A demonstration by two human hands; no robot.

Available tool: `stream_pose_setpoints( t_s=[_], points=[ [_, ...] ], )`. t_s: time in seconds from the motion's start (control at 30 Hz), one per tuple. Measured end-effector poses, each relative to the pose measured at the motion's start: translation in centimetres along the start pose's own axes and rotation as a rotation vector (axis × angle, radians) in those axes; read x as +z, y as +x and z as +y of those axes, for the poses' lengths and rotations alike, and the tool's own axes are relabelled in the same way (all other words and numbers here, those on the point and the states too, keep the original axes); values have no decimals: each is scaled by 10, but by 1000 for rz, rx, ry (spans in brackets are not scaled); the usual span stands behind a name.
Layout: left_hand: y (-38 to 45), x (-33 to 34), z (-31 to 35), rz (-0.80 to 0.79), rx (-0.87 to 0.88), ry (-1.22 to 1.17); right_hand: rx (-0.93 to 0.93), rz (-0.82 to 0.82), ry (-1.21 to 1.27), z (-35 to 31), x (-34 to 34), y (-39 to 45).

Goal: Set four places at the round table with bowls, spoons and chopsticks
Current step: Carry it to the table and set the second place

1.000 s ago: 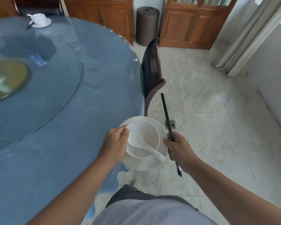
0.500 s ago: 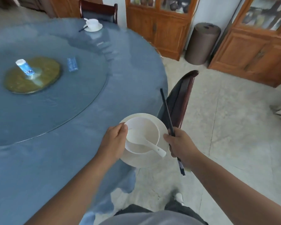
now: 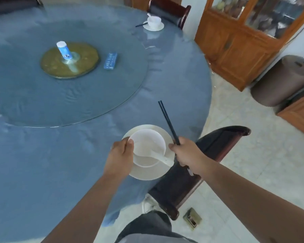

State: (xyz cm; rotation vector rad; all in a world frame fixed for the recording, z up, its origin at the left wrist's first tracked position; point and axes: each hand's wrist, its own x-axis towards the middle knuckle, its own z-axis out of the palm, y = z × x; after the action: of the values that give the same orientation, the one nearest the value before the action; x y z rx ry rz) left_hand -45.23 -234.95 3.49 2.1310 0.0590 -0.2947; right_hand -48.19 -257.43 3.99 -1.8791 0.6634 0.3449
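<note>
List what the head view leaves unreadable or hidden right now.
- Blue packet on the glass turntable: print too small to read.
- Chopsticks: lower part hidden inside the right hand.
- Far place setting: small, spoon hard to confirm.
- Table: left side cut off.

white print on blue packet point(image 3: 110, 61) too blurred to read, blue-and-white cup point(image 3: 64, 50) markings illegible

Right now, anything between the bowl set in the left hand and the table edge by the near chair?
Nothing visible. The left hand holds the plate with bowl and spoon over the table edge; the blue cloth below looks bare. The near chair sits to the right, under the right hand gripping the chopsticks.
</note>
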Motion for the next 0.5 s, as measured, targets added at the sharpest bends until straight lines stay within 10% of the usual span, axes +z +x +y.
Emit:
stream_pose_setpoints(
  t_s=[0.5],
  points=[
    [79, 91, -16, 182, -450, -169, -156, -250, -495, -23, -3, 182]
  ],
)
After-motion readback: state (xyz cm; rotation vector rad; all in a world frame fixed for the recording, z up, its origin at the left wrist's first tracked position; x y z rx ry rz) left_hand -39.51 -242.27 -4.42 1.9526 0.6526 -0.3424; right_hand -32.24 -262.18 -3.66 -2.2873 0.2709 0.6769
